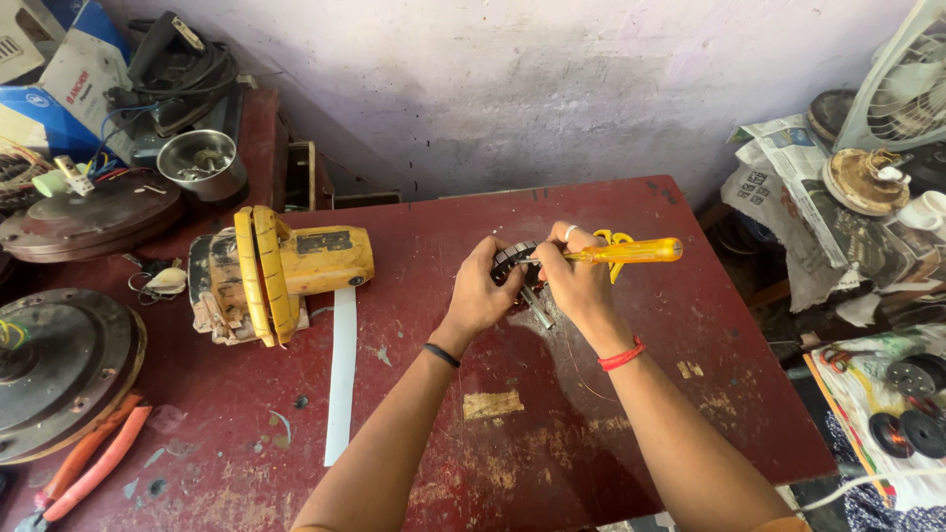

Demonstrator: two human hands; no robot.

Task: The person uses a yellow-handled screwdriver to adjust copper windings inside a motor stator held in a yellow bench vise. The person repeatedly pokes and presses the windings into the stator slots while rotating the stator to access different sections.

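Note:
My left hand grips a small dark round motor part with a metal shaft sticking down from it, held above the worn red table. My right hand holds a screwdriver with an amber-yellow handle, its tip laid against the round part. A ring shows on one right finger, a red thread on that wrist and a black band on the left wrist. Behind the hands something yellow lies on the table, partly hidden.
A yellow power-tool body and a white strip lie left of centre. Red-handled pliers, fan motor discs, a steel bowl, cables and boxes crowd the left. Newspaper, fan parts and copper coils sit right.

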